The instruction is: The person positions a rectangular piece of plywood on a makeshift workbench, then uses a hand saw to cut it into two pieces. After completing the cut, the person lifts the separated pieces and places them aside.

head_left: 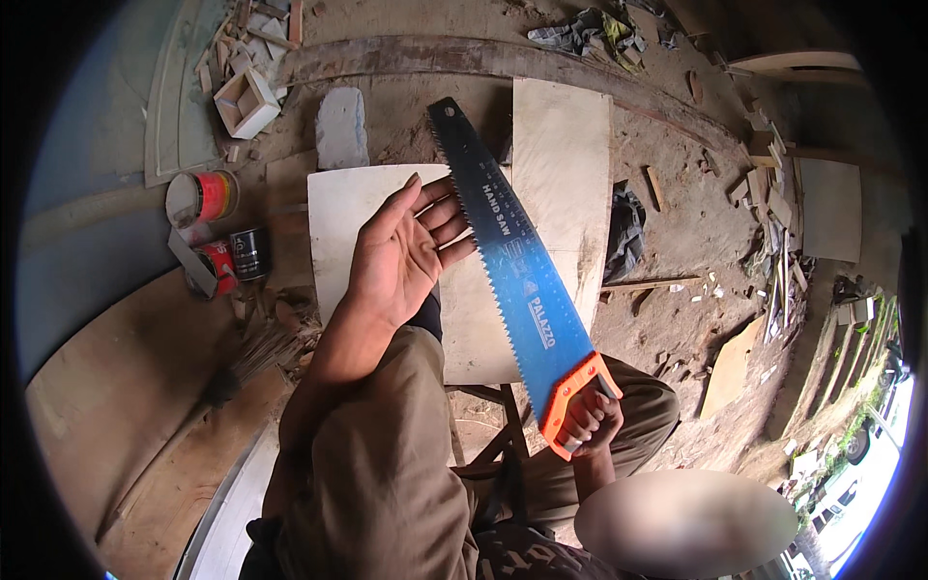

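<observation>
1. As you sit at the near edge of the pale surface (pixel 338 222), your right hand (pixel 594 420) holds a blue-and-black hand saw (pixel 522 261) by its orange handle (pixel 559 406), fingers curled fully closed through the grip.

2. Slanting over the surface, the saw points its dark tip beyond the far edge, while its handle sits just outside the near right corner. It appears to be held in the air rather than laid down; the one-handed grip at the heel probably leaves the whole blade free to tilt.

3. Your left hand (pixel 406 246) is palm up beside the toothed side, fingers loosely spread and half bent, gripping nothing. Whether the fingertips touch the teeth cannot be told; the slack pose suggests care around the sharp edge.

4. Along the right side of the surface lies a tan sheet (pixel 561 135), running past the far edge, presumably laid lengthwise so the surface supports most of it.

5. Off the left edge, a red paint can (pixel 215 195) and a dark can (pixel 249 254) stand apart from your hands, perhaps set aside to leave elbow room.
</observation>
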